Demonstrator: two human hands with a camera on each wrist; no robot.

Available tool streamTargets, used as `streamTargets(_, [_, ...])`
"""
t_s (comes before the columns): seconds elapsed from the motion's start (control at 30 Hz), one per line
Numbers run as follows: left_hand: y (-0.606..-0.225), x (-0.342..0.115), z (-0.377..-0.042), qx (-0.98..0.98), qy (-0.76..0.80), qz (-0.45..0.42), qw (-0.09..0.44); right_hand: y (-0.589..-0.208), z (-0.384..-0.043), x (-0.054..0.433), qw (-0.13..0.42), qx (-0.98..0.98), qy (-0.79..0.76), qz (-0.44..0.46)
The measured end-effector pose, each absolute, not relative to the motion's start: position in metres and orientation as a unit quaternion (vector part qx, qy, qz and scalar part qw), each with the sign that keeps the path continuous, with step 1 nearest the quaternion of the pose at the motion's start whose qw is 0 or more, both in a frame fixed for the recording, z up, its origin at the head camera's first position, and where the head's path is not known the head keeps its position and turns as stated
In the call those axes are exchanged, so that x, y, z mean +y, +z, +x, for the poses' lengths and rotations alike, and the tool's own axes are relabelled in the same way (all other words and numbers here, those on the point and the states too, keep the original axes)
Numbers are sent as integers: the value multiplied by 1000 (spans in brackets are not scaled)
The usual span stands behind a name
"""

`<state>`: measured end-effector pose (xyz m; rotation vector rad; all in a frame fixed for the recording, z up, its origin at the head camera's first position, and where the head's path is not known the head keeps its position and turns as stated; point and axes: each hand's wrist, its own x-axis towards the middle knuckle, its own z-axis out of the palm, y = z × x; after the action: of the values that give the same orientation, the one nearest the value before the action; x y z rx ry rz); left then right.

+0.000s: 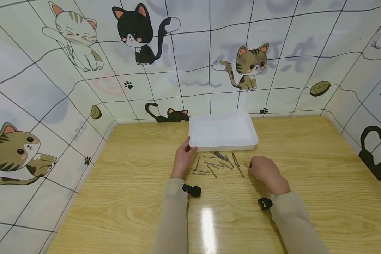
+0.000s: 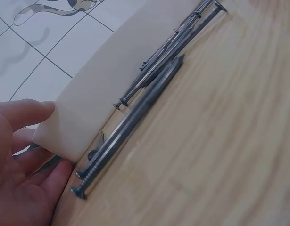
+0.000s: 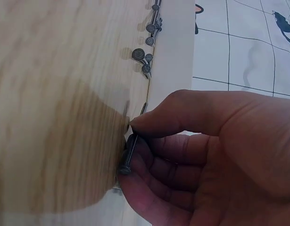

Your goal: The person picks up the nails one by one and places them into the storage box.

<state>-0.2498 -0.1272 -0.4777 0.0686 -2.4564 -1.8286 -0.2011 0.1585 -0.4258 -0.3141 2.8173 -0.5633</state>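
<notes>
Clock directions are taken from the head view, twelve pointing away from the person. The right hand (image 1: 266,173) is grasping: thumb and index finger pinch one slim, dark grey metal nail (image 3: 130,153), which projects from the fingertips between nine and ten o'clock of that hand. In the right wrist view the flat, round head of this nail sits by the index finger, while the far end shows beyond the thumb; whether it touches the surface cannot be told. The left hand (image 1: 182,160) is also grasping: it grips the near left corner of a white, shallow, rectangular tray (image 1: 223,148), thumb against the wall and other fingers around the corner. The tray lies at two o'clock of the left hand and between ten and eleven of the right. A loose scatter of grey metal nails (image 1: 220,156) lies just on the near side of the tray, at three o'clock of the left hand and about nine o'clock of the right, some crossing or touching, others apart. Two long nails lie side by side close to the left hand, heads toward it. All rest on a light, wood-grained surface (image 1: 133,183). Beige sleeves (image 1: 174,218) cover both forearms, and a white wall covering (image 1: 193,77) with a black grid and cartoon cats stands at twelve o'clock.
</notes>
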Motion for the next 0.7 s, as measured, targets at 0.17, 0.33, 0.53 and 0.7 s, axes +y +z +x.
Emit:
streamTargets(0.17, [-479,-127,-250,-810,-584,27,40,-426,-203,163,133,965,-206,-93])
streamTargets(0.33, [-481,-131,-249,-813,-579,33,43,-428,-209,169,135,956,-239,-98])
streamTargets(0.53, [-481,-134,-249,-814,-577,35,47,-434,-221,178,153,926,-326,-116])
streamTargets(0.7, [-482,-133,-249,-815,-576,39,44,-433,-229,182,148,883,-430,-119])
